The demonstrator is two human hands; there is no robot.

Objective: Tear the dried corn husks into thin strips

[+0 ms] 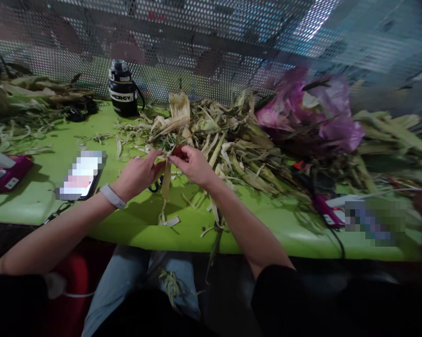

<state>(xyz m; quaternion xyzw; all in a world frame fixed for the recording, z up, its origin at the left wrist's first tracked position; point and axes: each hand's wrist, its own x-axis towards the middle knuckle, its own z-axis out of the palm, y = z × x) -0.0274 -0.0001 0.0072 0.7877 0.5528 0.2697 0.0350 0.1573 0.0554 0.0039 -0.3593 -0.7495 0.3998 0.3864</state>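
Observation:
Between my two hands, over the front of the green table, hangs a pale strip of corn husk (166,180), its lower end pointing down. My left hand (136,174), below a light wristband, pinches the top of the strip from the left. From the other side my right hand (196,167) pinches it too, and the fingertips of both hands nearly meet. Just behind them lies a large heap of dry corn husks (239,140), with a broad husk piece (180,108) standing up in it. Scraps of husk (172,221) rest near the table edge.
A black bottle (124,93) stands at the back before a perforated metal screen (211,51). Left of my arm is a phone (82,175). A pink plastic bag (309,112) sits on the right-hand husks. Magenta boxes (12,175) stand at either side; a black cable (337,238) hangs over the edge.

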